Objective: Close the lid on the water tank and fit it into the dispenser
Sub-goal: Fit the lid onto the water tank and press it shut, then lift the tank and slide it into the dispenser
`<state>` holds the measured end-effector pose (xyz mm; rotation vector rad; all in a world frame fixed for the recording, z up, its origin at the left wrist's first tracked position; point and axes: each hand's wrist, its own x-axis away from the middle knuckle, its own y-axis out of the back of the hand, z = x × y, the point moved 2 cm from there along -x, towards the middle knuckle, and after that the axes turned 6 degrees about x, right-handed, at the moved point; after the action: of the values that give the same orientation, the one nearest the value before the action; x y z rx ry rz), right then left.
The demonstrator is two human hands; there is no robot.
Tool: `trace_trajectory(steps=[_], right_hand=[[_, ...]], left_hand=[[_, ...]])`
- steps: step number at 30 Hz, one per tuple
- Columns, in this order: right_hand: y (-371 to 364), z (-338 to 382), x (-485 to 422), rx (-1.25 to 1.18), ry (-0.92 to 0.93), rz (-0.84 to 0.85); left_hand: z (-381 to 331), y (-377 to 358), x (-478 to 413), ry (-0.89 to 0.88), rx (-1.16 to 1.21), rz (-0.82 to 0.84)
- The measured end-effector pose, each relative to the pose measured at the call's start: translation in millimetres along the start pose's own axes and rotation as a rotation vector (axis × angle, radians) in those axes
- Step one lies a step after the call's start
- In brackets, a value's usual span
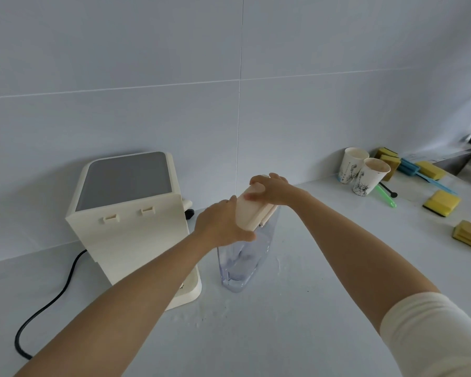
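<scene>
The clear water tank (242,268) stands upright on the white bench (297,336), just beside the right side of the cream dispenser (128,227), with a narrow gap between them. The dispenser sits near the bench's back edge against the tiled wall (174,77), its black cord (52,297) trailing toward the left front. The near part of the bench in front of the tank is open; to the right of the tank a wide bare stretch runs to two paper cups (362,172) and several yellow sponges (442,202) gathered along the back right edge.

The cream lid (252,210) sits tilted over the tank's top, not lying flat. The left hand (220,227) wraps around the lid's near end and the tank's rim, fingers curled closed on it. The right hand (272,190) lies over the lid's far end, palm down, fingers gripping its edge. Both forearms reach forward, the right in a rolled cream sleeve (433,336).
</scene>
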<state>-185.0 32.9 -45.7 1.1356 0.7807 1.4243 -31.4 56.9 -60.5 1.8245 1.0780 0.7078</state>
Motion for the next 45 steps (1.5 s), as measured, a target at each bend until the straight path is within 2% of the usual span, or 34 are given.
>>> trace_trajectory(steps=[6, 24, 32, 38, 45], right_hand=[[1, -22, 1, -0.027, -0.128, -0.007], [-16, -44, 35, -0.171, -0.252, -0.144], [-21, -52, 46, -0.532, -0.146, -0.196], [-39, -73, 56, -0.735, -0.133, -0.064], [-69, -77, 56, -0.752, -0.079, 0.011]], left_hand=[[18, 20, -9, 0.02, -0.026, 0.051], [43, 23, -30, 0.021, 0.324, 0.204], [55, 12, -27, 0.119, 0.519, 0.253], [63, -17, -23, 0.148, 0.646, 0.298], [64, -42, -26, 0.164, 0.712, 0.18]])
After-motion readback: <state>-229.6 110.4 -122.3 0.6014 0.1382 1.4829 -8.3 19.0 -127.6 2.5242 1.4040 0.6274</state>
